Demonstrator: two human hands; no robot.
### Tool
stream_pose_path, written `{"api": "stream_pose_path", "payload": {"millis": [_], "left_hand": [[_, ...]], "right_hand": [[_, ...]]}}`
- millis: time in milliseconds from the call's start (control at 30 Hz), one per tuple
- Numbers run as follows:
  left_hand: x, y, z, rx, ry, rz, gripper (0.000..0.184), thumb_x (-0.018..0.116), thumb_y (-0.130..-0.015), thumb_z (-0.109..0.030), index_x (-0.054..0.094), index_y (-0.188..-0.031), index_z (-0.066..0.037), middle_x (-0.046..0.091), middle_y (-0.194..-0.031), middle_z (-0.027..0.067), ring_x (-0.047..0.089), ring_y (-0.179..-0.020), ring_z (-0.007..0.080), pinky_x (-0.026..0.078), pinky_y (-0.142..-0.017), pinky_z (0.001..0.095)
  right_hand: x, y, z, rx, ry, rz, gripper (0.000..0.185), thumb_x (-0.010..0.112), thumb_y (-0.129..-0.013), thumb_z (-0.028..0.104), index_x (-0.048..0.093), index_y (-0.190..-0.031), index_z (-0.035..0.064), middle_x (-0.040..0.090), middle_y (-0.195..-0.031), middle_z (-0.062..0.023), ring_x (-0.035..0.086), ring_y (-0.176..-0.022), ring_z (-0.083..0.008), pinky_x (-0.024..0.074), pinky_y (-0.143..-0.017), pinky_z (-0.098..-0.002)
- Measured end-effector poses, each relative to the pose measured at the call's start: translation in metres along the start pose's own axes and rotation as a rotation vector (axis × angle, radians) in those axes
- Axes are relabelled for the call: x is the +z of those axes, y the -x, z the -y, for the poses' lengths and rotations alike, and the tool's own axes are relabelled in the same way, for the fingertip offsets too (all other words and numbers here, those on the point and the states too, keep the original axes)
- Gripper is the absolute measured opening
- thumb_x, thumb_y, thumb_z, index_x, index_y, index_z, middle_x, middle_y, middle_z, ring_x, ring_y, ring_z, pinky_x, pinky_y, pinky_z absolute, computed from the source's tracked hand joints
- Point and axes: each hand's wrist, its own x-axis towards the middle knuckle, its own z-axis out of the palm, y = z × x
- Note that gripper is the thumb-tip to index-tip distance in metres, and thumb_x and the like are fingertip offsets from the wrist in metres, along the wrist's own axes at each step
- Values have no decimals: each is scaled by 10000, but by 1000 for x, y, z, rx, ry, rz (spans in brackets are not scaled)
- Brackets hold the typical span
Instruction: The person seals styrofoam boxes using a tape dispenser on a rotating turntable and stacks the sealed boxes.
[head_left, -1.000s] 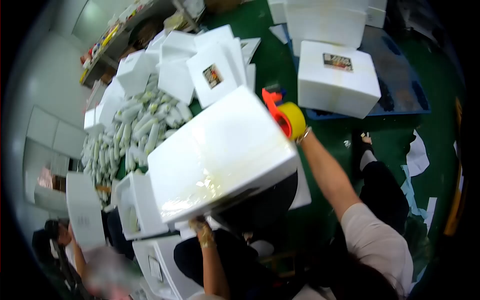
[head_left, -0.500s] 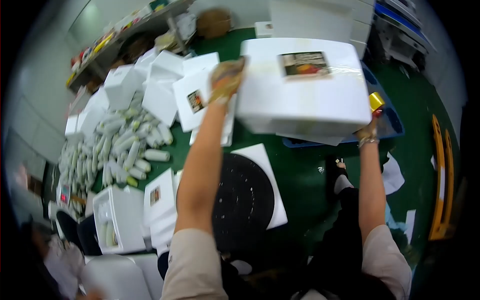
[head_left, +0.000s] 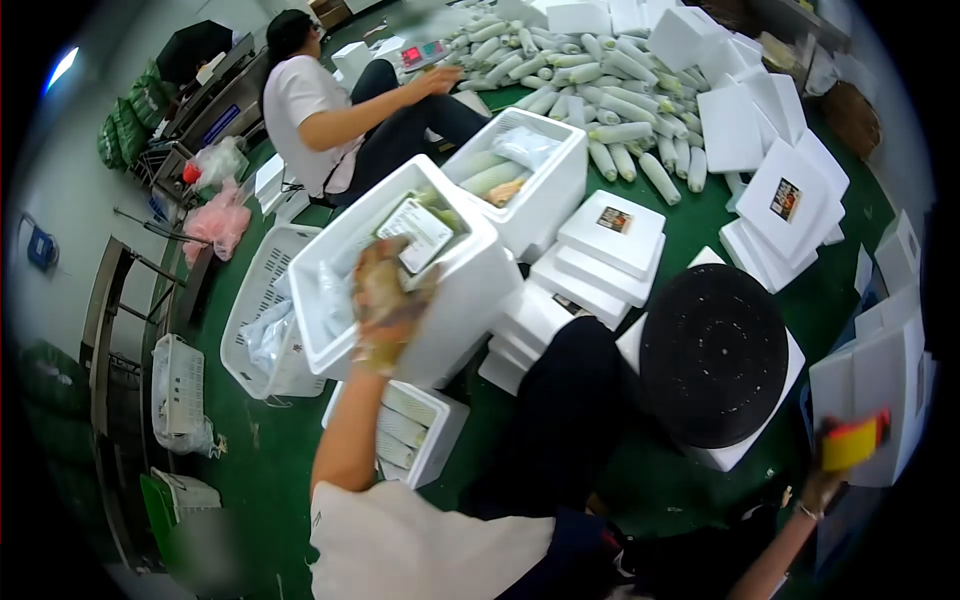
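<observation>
My left hand, in a patterned glove, is over the open white foam box, beside a printed white card. Its fingers are blurred, so I cannot tell whether they grip anything. A clear bag and green produce show inside that box. At the lower right, my right hand is closed on a tape dispenser with a yellow roll. White foam boxes stand just behind it. Between my hands is a round black disc on a white foam piece.
A co-worker sits at the upper left near another open box. Wrapped produce is heaped behind. Foam lids are stacked centrally, with more lids at right. A white basket stands left.
The view has swung left. The closed, labelled box has left my hands. My left hand has moved over the open box; my right hand still has the tape dispenser.
</observation>
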Motion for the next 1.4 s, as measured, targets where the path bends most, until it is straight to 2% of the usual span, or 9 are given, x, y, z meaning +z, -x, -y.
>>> {"api": "stream_pose_path", "payload": {"millis": [133, 233, 367, 500, 767, 867, 1233, 1300, 1400], "left_hand": [[-36, 43, 164, -417, -296, -279, 585, 739, -736, -381, 559, -1130, 12, 584, -1054, 192, 548, -997, 349, 436, -894, 416], [-55, 68, 288, -1203, 528, 288, 463, 638, -833, -331, 553, -1165, -18, 608, -1015, 164, 608, -876, 312, 507, -763, 380], [-23, 79, 284, -1057, 998, 233, 359, 477, -923, -300, 571, -1132, -23, 629, -1000, 122, 618, -869, 237, 525, -765, 368], [0, 67, 261, -1022, 934, -19, 403, 549, -802, -354, 621, -913, 27, 608, -707, 110, 569, -537, 232, 461, -512, 346], [50, -42, 95, -645, 668, 377, 378, 661, -692, -266, 597, -867, 63, 606, -871, 193, 597, -718, 278, 488, -636, 384], [101, -80, 2, -218, 578, 355, 436, 624, -766, -365, 602, -936, 36, 569, -939, 227, 559, -856, 367, 455, -763, 438], [246, -59, -232, 423, 540, 1112, 478, 594, -816, -373, 562, -1100, 11, 630, -1012, 210, 610, -922, 349, 474, -877, 381], [389, -49, -166, 278, 1561, 888, 334, 558, -888, -218, 557, -1144, -5, 652, -1003, 173, 626, -887, 299, 502, -804, 309], [443, -109, -98, -80, 201, 704, 637, 564, -781, -588, 621, -1067, -22, 629, -1070, 186, 587, -997, 356, 465, -852, 430]], "right_hand": [[358, -70, -17, 49, -66, 353, 1141, 715, -536, 723, 342, -1392, 67, 487, -1317, -210, 502, -1187, -303, 398, -1009, -388], [494, -135, -88, 710, -749, 628, 530, 584, -899, 295, 439, -1313, -3, 583, -1178, -126, 621, -978, -180, 511, -860, -295], [603, -164, -158, 601, -340, 515, 254, 498, -934, 191, 583, -1108, 27, 628, -1057, -87, 616, -933, -146, 504, -840, -270], [570, -168, -208, 301, -269, 671, 268, 538, -918, 234, 571, -1071, 17, 628, -1038, -107, 618, -937, -161, 502, -833, -251], [433, -189, -71, -123, -357, 440, 477, 551, -902, 421, 527, -1179, 34, 619, -1076, -94, 621, -932, -184, 518, -790, -322], [310, -151, -42, -247, -131, 251, 1060, 792, -587, 559, 325, -1385, 39, 480, -1305, -147, 477, -1210, -335, 383, -1043, -455], [42, 47, -29, -15, 523, -613, 557, 562, -898, 399, 408, -1326, 78, 588, -1166, -116, 571, -1058, -236, 447, -941, -361], [13, 73, -26, 8, 475, -645, 545, 549, -907, 384, 393, -1338, 90, 590, -1161, -124, 581, -1047, -245, 458, -930, -370], [-11, 114, -19, 18, 454, -698, 530, 530, -920, 360, 369, -1357, 108, 595, -1153, -136, 596, -1029, -259, 473, -913, -384]]}}
